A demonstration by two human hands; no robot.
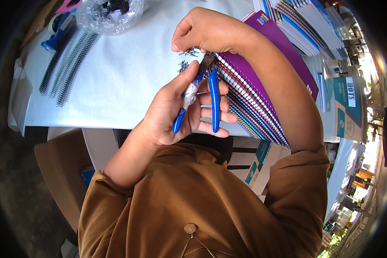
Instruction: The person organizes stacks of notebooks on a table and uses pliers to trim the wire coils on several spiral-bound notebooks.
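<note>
My left hand (176, 103), palm up, grips a pair of blue-handled pliers (215, 101), its thumb along one handle and its fingers behind the other. The handles are spread, and white wrapping covers part of the left one. The pliers' metal head lies by the top corner of a stack of spiral-bound notebooks (273, 56) with a purple cover on top. Just above the pliers, my right hand (206, 32) is bent over with its fingers closed; whatever they hold is hidden. Below its fingertips lie small black coil scraps (184, 65) on the table.
Loose dark binding coils (69, 64) lie on the white-covered table (120, 81) at left, near a blue tape dispenser (60, 30). A clear plastic bag (109, 15) with black bits sits at the back. More notebooks (303, 26) and a cardboard box (350, 109) stand at right.
</note>
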